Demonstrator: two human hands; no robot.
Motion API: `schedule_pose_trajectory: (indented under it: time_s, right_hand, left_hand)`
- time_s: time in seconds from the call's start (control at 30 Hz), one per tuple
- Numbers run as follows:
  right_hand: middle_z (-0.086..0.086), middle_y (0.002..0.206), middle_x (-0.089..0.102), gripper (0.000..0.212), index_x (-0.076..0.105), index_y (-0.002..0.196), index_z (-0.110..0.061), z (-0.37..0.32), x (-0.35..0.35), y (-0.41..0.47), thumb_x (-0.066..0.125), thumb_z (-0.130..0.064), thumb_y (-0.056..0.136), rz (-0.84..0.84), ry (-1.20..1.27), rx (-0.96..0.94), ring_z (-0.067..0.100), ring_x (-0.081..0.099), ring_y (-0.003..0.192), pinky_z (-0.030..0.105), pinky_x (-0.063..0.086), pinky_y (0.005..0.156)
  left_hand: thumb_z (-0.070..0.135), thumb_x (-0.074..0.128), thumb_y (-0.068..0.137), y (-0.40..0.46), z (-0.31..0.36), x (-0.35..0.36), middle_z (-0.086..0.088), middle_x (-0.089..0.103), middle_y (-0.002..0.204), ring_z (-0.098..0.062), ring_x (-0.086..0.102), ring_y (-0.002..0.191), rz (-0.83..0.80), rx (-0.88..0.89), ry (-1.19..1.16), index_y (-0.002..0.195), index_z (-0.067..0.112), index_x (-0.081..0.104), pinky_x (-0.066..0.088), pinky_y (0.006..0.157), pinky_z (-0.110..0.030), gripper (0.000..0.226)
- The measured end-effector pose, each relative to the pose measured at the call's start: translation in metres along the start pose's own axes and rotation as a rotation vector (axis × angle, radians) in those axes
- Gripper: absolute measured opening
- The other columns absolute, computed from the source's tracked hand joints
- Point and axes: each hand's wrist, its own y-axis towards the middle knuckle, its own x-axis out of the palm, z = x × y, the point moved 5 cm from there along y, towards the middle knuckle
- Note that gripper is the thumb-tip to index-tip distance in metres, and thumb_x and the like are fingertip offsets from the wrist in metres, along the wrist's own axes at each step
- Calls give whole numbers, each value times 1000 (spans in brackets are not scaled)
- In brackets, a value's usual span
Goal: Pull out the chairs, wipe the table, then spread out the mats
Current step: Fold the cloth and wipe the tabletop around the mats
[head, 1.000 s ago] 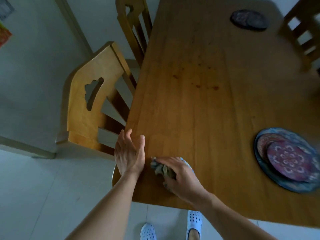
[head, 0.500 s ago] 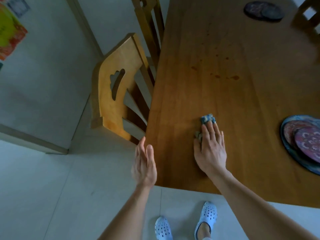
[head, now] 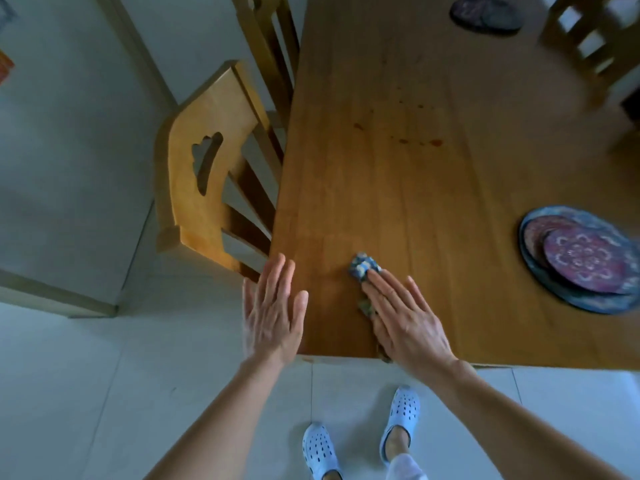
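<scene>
- While the right hand [head: 403, 318] lies flat with straight fingers on a crumpled cloth [head: 363, 266], pressing it to the bench [head: 398, 168], the step in hand looks to be the wiping, in the near left corner.
- The left hand [head: 273, 313] is released, fingers straight and together, at the bench's corner edge; whether it touches the wood or only hovers above it I cannot tell from this angle.
- The cloth is a small bunched rag, blue and white at the front with a duller green part trailing under the palm towards the near edge.
- The bench is smooth, glossy honey-coloured planks, grain running away from the person; small reddish spots [head: 434, 142] sit further up, well apart from the cloth.
- The next move, I judge, calls for pushing the cloth up the boards to those spots, keeping the palm flat so the rag does not slip out.
- A stack of round patterned mats [head: 585, 258], purple and blue, rests near the right edge; another dark round mat [head: 486, 12] lies at the far end. Neither is spread yet.
- A wooden chair [head: 204, 174] with a carved cut-out in its back stands just beside the left edge, with a second chair [head: 266, 36] beyond it.
</scene>
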Motion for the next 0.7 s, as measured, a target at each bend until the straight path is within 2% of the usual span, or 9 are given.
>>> schedule_pose_trajectory:
  time_s: [0.07,0.13,0.2,0.3,0.4,0.47,0.53,0.6,0.7]
  right_hand:
    - [5,156,35,54,40,148,-12,41,-12,-4,24,-34,101,39,-21,180,22,27,146,47,20,120]
    - [10,157,33,58,37,149,-8,73,-23,1,22,-36,100,70,-47,332,24,25,147,46,17,121]
    - [10,161,22,58,29,152,-8,91,-28,16,21,-34,101,100,-32,480,24,14,150,42,9,123]
    - [5,165,1,56,12,156,-11,89,-26,53,22,-29,104,88,59,675,20,-7,151,37,-4,122]
    - [2,165,-2,56,11,156,-14,47,-22,76,25,-25,103,81,56,508,17,-10,150,36,-7,122]
    - [0,163,6,54,18,155,-15,12,-16,65,25,-26,103,56,5,277,18,-4,150,37,-3,122]
    - [3,159,25,53,35,150,-13,-2,-12,38,21,-32,102,25,-53,150,21,14,149,38,5,122]
    - [11,151,41,59,48,142,-7,14,-9,14,13,-34,104,-39,-93,183,27,28,143,38,8,120]
    - [22,146,45,62,50,138,2,51,-12,2,13,-34,104,-63,-131,349,35,34,139,39,6,118]
  left_hand:
    - [56,5,98,6,20,7,8,16,162,-8,2,150,-92,135,82,153,26,27,-2,122,-41,66]
    - [59,0,95,13,33,14,9,6,163,-9,-7,150,-155,171,151,154,29,14,-8,121,-38,68]
    - [62,-5,92,18,37,19,9,-8,161,-11,-15,148,-189,164,225,153,30,-1,-13,120,-37,69]
    - [64,-4,92,17,35,20,8,-14,160,-13,-19,147,-208,157,268,151,30,-9,-17,117,-36,68]
    - [66,-10,90,17,35,19,10,-17,161,-13,-21,147,-233,151,266,151,31,-13,-16,116,-36,71]
    - [68,-10,88,19,35,15,11,-9,163,-13,-12,149,-237,148,259,155,31,-2,-7,120,-35,77]
    - [64,-1,89,22,35,6,13,10,163,-12,8,149,-221,122,252,153,34,19,9,119,-35,74]
    - [59,11,93,31,39,0,15,29,155,-13,29,140,-187,88,237,145,35,37,22,113,-36,62]
    - [51,32,97,51,51,-3,12,45,140,-15,42,125,-134,6,186,134,30,50,29,108,-36,46]
